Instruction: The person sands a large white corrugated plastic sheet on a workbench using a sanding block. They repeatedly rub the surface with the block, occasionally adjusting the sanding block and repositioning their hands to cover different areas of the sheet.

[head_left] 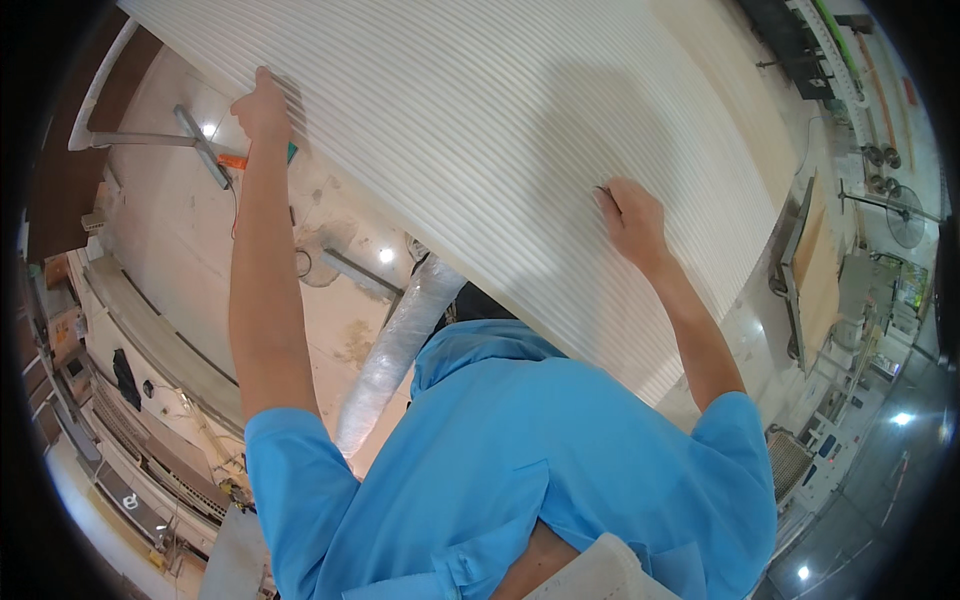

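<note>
A large, pale ribbed panel (440,130) lies in front of me, its long near edge slanting down from far left toward my body. At that edge, toward the far left, my left hand (263,110) is closed, one finger on the ribbed face and the rest curled by the rim. My right hand (633,220) is over the panel's right part, fingers pinched together. A small dark tip (602,189) pokes out from them; its kind is too small to tell. The hand's shadow falls across the ribs.
A roll wrapped in clear film (395,350) stands beside me, below the panel's edge. Metal stand legs (203,147) rest on the stained floor (345,290) at left. On the right are a wheeled cart with a board (812,275) and a round fan (905,216).
</note>
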`<state>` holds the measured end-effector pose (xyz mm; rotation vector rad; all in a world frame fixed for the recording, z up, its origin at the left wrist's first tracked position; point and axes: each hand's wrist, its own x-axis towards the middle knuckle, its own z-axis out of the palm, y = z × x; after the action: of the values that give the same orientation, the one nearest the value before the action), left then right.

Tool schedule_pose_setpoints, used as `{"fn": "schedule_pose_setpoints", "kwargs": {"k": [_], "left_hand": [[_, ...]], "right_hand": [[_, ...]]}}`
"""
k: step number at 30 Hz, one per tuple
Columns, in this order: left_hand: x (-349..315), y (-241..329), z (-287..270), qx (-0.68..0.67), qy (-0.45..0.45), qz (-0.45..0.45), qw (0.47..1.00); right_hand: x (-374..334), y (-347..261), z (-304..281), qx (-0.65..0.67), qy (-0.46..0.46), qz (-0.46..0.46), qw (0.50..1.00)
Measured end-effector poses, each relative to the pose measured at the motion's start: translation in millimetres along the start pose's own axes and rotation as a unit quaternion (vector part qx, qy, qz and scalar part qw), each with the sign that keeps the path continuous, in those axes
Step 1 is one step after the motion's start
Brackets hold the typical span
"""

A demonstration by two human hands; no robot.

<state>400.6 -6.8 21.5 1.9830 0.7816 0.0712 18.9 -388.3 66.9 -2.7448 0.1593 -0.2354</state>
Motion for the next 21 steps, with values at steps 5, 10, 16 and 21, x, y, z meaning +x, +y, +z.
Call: {"fn": "schedule_pose_setpoints", "kwargs": {"k": [5, 10, 16, 21], "left_hand": [[12, -13, 8, -0.014, 0.005, 0.011, 1.0], [2, -14, 5, 0.018, 0.032, 0.049, 0.998], [-24, 6, -5, 0.042, 0.017, 0.021, 0.999], [-26, 10, -7, 0.021, 0.014, 0.025, 0.999]], "right_hand": [[8, -10, 3, -0.043, -0.003, -0.037, 0.998], [44, -25, 18, -0.085, -0.003, -0.091, 0.992], [196, -93, 81, -0.088, 0.023, -0.155, 0.984], [364, -176, 146, -0.068, 0.02, -0.204, 0.976]]}}
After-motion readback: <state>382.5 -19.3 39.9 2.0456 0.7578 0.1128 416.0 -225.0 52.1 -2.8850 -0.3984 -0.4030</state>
